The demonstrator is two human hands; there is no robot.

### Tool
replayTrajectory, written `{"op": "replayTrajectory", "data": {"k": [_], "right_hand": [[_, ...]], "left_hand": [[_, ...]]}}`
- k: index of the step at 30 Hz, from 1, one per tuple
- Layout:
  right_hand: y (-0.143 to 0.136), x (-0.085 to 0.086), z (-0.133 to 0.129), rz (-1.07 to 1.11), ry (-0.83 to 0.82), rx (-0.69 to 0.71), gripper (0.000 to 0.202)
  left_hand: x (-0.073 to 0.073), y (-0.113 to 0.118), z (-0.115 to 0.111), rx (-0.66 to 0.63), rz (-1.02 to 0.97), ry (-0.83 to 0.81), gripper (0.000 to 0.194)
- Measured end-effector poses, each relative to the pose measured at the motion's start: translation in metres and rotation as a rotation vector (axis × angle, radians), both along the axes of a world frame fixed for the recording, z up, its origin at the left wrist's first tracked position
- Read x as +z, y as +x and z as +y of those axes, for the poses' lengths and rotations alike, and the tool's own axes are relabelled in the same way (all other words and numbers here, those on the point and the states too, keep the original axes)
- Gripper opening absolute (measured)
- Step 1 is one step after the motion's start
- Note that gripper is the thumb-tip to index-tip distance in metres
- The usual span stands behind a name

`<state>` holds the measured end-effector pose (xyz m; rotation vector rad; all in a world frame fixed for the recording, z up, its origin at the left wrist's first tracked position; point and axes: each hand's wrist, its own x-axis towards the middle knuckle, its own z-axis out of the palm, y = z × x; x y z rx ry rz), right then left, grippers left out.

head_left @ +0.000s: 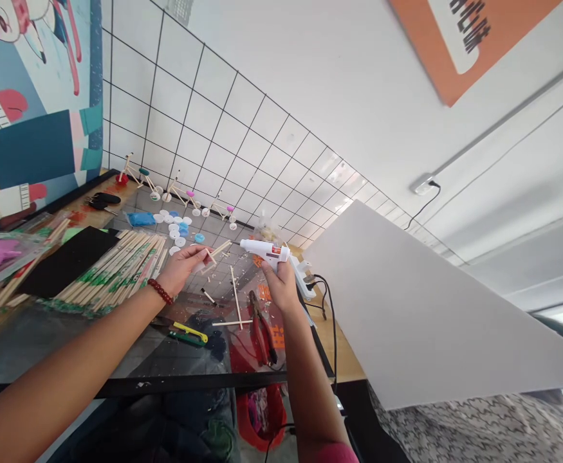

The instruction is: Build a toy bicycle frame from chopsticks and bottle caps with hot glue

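My left hand [181,269], with a beaded bracelet at the wrist, pinches a small frame of wooden sticks [212,257] above the table. In my right hand [279,283] is a white hot glue gun [266,250], its nozzle turned left towards the stick frame's end. Whether the nozzle touches the wood I cannot tell. Below the hands lie loose wooden sticks [235,296], partly crossed. Red-handled pliers [262,331] rest close to my right forearm. A yellow utility knife [189,330] lies in front of my left wrist.
Bundled chopsticks [112,270] and a black sheet [69,260] cover the left side. White and blue bottle caps [174,227] lie behind my left hand. Small stick models [177,190] stand along the black wire grid [184,116]. A power strip [303,276] with cables sits right, beside a white board [406,308].
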<state>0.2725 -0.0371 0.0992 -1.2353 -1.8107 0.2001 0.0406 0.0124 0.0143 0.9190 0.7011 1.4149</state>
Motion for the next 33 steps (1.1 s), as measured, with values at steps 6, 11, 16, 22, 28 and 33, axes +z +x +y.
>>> {"op": "replayTrajectory", "data": {"k": [6, 11, 16, 22, 28, 33], "right_hand": [[0.0002, 0.0011, 0.0016, 0.003, 0.020, -0.033, 0.033], [-0.0002, 0.0036, 0.0016, 0.003, 0.022, -0.010, 0.031], [-0.0013, 0.0051, 0.0000, -0.006, 0.035, -0.001, 0.028], [-0.0021, 0.0053, -0.0021, -0.029, 0.040, -0.013, 0.031], [-0.0031, 0.0042, -0.0032, -0.043, 0.037, -0.022, 0.032], [-0.0038, 0.0069, -0.0037, -0.030, 0.046, 0.003, 0.030]], "left_hand": [[-0.0031, -0.0003, 0.0027, 0.001, -0.020, 0.001, 0.045], [-0.0028, -0.0005, 0.0027, 0.004, -0.001, 0.005, 0.044], [-0.0049, -0.0005, 0.0037, 0.010, -0.009, 0.006, 0.040], [-0.0046, -0.0004, 0.0037, 0.001, -0.036, 0.008, 0.042], [-0.0017, -0.0009, 0.0029, 0.003, -0.043, 0.004, 0.042], [0.0002, -0.0011, 0.0018, 0.010, -0.042, -0.002, 0.043]]}}
